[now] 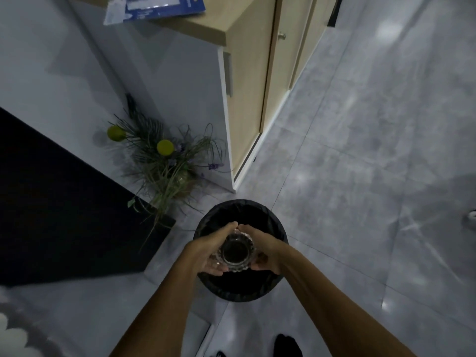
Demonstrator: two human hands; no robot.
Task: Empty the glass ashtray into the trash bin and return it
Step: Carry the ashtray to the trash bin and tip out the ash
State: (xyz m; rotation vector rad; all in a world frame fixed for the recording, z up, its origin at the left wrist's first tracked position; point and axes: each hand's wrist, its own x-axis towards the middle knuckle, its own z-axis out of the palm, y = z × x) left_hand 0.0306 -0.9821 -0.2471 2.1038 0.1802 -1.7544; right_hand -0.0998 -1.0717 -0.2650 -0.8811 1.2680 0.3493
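The round glass ashtray (pixel 236 252), with a scalloped rim and a dark centre, is held directly over the open mouth of the trash bin (pixel 277 229), a round bin lined with a black bag standing on the floor. My left hand (pixel 206 249) cups its left side and my right hand (pixel 265 249) cups its right side, fingertips nearly meeting at the far edge. Whether the ashtray faces up or down cannot be told in the dim light.
A potted arrangement of grasses with yellow balls (pixel 164 163) stands left of the bin, beside a dark block (pixel 51 202). A wooden cabinet (pixel 247 86) rises behind. Grey tiled floor (pixel 360 176) stretches right. My feet (pixel 287 346) show below.
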